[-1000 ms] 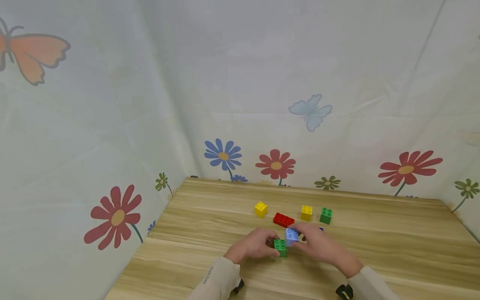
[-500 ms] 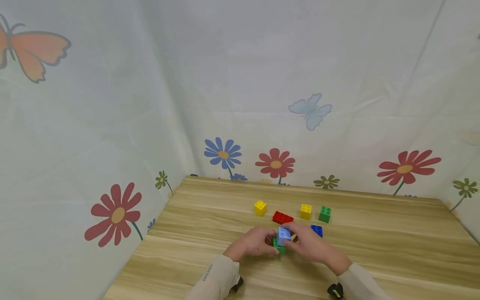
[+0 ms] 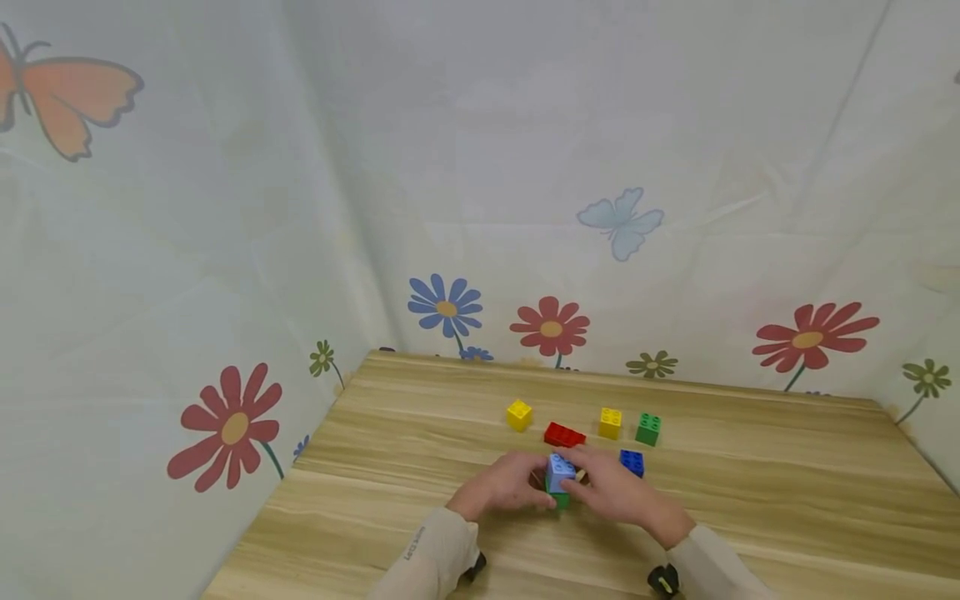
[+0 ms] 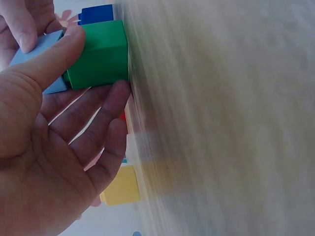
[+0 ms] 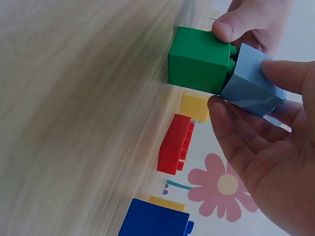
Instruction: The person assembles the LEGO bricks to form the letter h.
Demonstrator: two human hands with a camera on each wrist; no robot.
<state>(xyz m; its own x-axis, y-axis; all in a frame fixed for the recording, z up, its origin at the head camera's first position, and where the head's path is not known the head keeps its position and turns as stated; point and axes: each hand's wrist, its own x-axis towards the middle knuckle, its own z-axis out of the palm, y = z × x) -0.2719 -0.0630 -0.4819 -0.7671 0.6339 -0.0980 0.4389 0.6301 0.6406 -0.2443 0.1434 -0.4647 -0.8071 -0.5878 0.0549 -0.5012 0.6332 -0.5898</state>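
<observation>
- Pale fabric (image 3: 480, 125) printed with flowers (image 3: 550, 328) and butterflies (image 3: 621, 223) hangs behind a wood-grain worktop (image 3: 420, 417)
- Both hands work close together over the worktop: the left hand (image 3: 506, 485) grips the near green brick (image 5: 199, 61) between thumb and fingers, and the right hand (image 3: 618, 490) pinches the light blue brick (image 5: 251, 81)
- On top of the near green brick, the light blue brick leans at an angle, with green studs (image 5: 231, 67) showing in the gap, so it is not fully seated; I cannot tell whether the green one rests on the worktop or just above it
- Likeliest trouble, I'd judge: pressing with that lean could make one edge catch first, leaving the light blue brick jammed crooked or springing off
- Uneven force from the right hand might tip or twist the near green brick, should the left hand's hold be slack
- The left thumb (image 5: 224, 29) lies near the joint and could get nipped
- A sideways slip could knock the red brick (image 3: 564, 435) just beyond the hands, or the dark blue brick (image 3: 632, 463) near the right one
- Counted, seven bricks: one light blue, one dark blue, one red, two green including the far green brick (image 3: 648, 429), and two yellow bricks (image 3: 519, 415); two are held, five lie loose
</observation>
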